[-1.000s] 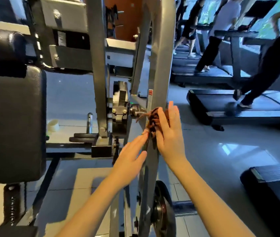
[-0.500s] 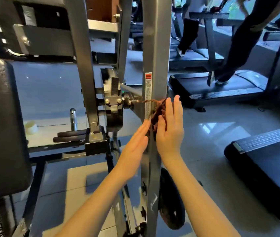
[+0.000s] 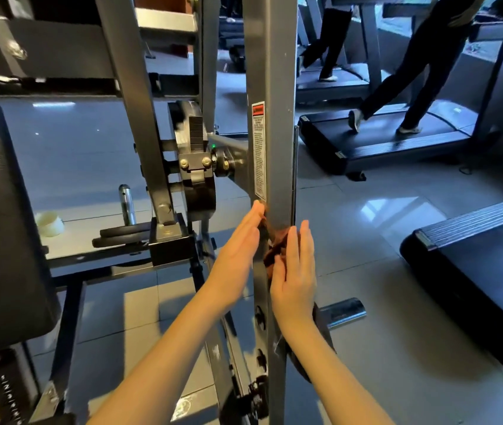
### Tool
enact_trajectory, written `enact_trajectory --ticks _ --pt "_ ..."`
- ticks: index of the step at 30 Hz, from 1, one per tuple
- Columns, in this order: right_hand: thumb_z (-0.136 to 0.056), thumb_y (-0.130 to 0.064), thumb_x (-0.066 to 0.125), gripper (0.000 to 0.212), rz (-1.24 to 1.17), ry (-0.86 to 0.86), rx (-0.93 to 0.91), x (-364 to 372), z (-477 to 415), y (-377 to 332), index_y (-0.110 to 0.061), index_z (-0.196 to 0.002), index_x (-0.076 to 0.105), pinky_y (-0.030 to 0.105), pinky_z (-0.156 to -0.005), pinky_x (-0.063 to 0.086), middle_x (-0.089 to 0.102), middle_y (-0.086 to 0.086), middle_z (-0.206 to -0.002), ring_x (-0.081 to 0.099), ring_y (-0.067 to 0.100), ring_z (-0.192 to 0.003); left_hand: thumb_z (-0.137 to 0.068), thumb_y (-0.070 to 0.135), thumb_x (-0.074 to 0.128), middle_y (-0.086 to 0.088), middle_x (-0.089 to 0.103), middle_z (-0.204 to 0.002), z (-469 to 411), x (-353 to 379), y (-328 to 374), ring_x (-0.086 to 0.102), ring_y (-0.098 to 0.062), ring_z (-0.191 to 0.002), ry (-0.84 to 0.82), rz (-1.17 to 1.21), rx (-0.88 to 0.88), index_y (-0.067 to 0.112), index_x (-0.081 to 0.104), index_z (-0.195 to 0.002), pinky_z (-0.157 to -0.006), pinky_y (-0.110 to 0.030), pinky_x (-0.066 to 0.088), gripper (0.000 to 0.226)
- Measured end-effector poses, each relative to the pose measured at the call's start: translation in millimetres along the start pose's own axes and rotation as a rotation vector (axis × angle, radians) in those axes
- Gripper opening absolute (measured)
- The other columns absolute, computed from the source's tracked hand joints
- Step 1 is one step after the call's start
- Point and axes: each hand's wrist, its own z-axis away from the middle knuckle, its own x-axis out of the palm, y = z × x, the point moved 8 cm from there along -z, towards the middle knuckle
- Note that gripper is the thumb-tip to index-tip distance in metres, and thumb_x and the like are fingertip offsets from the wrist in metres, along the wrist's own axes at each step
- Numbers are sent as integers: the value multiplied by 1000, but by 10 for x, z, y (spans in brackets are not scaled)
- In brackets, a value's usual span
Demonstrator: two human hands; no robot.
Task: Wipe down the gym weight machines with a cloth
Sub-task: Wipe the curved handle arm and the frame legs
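Person's arms: 2 items.
Left hand [image 3: 238, 256], right hand [image 3: 294, 277]: bare; forearms [image 3: 164, 348] uncovered to the lower edge.

**Count of items.** Two hands are working: left hand [image 3: 238, 256] and right hand [image 3: 294, 271]. One brown cloth [image 3: 276, 245] is lying between them, against one upright post [image 3: 278, 87]. One warning label [image 3: 259, 148] is sitting just above the hands. Left of the left hand, two stacked weight plates [image 3: 121, 236], one white round item [image 3: 48, 223] and one black pad [image 3: 5, 225] are showing. Two chrome pegs are projecting: left peg [image 3: 126, 204], right peg [image 3: 345, 311]. Beyond the right hand, three treadmills [image 3: 382, 142] are standing and two people [image 3: 412, 72] are walking.
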Motion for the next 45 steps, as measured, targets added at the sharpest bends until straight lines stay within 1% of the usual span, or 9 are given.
enact_trajectory --ticks 3,8,15,19,24,29,34,38,45 --pt "-98 -30 30 57 5 -125 78 43 212 101 -30 -152 12 56 -104 41 9 -10 -158 21 28 -145 -104 33 28 22 18 -151 214 88 147 20 20 -132 -26 -18 60 30 19 -145 -103 -1 21 43" --pt "-104 -33 25 49 11 -37 75 33 -166 -26 -17 -149 17 44 -107 34 21 5 -158 28 33 -142 -100 42 30 20 14 -155 298 108 39 14 12 -139 -37 -67 50 37 15 -143 -108 -5 17 46" --pt "-98 -35 31 64 38 -172 139 75 324 162 -14 -153 7 56 -98 47 12 6 -159 29 35 -141 -101 30 29 14 11 -158 394 139 -101 11 7 -142 -44 -158 71 23 11 -151 -113 -11 14 53" --pt "-102 -38 26 59 27 -75 146 78 46 36 -10 -152 11 50 -102 44 18 9 -159 32 38 -140 -104 20 29 23 20 -151 453 177 -134 18 17 -135 -40 -102 45 28 15 -148 -109 -7 19 47" --pt "-95 -38 37 69 88 -251 201 123 803 321 -15 -153 8 47 -92 54 9 2 -160 38 38 -137 -105 14 27 23 33 -142 544 232 -163 27 23 -126 -62 -134 32 25 20 -147 -107 -5 23 44" --pt "-98 -29 51 72 7 -272 245 123 525 285 -20 -148 0 30 -102 35 3 -4 -156 29 26 -142 -105 23 30 20 10 -156 585 205 -296 10 11 -140 -35 -216 1 38 11 -145 -119 -21 10 46" --pt "-94 -33 39 65 129 -201 212 137 821 280 -13 -150 14 46 -102 42 15 8 -157 32 35 -138 -105 25 32 21 9 -157 613 223 -376 8 11 -141 -15 -265 6 37 12 -149 -117 -20 10 50" --pt "-89 -22 63 77 161 -268 225 101 1120 432 -14 -149 14 50 -95 50 19 13 -157 41 42 -134 -104 26 31 22 7 -156 612 222 -370 5 13 -139 -14 -296 -26 33 10 -150 -108 -2 7 51" --pt "-84 -19 59 81 338 -160 118 170 1094 349 -4 -150 14 47 -112 21 19 20 -153 21 35 -142 -103 27 34 21 10 -158 681 241 -555 7 12 -140 3 -309 -42 32 12 -152 -118 -19 9 54"
